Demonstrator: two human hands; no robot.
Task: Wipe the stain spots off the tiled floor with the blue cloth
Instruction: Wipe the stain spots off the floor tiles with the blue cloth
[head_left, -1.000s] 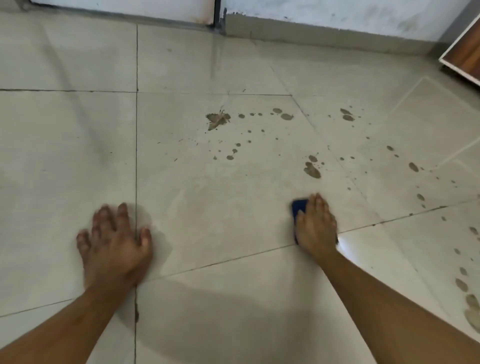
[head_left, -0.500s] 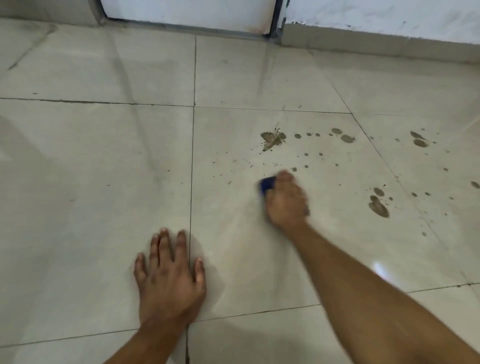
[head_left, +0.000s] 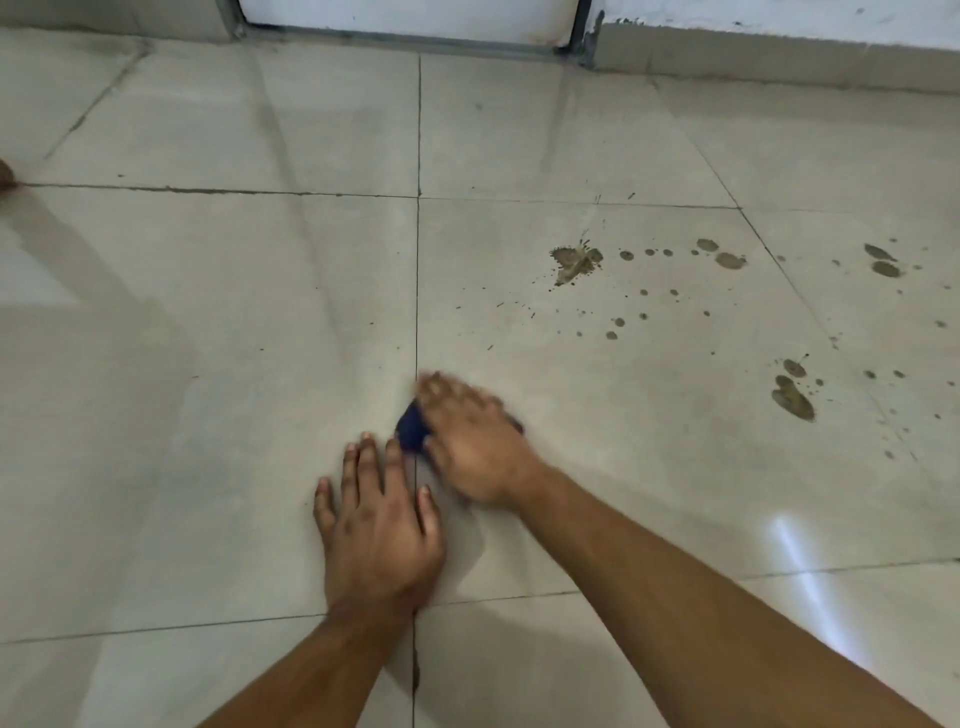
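Observation:
My right hand (head_left: 475, 444) lies blurred on top of the blue cloth (head_left: 413, 427) and presses it onto the pale tiled floor (head_left: 260, 322), right at a grout line. Only the cloth's left edge shows from under the fingers. My left hand (head_left: 379, 525) rests flat on the tile just below and left of the cloth, fingers spread. Brown stain spots spread to the right: a big splat (head_left: 574, 262), small drops (head_left: 626, 312) and a large blot (head_left: 792, 397).
A door threshold (head_left: 410, 41) and a wall skirting (head_left: 779, 62) run along the far edge. More brown spots (head_left: 883, 262) lie at the far right. A bright light reflection (head_left: 789, 545) shines on the tile near my right forearm.
My right hand has swept the cloth leftward and nearer, from beside the spots to the grout line by my left hand. The view has shifted so the stains now sit farther right.

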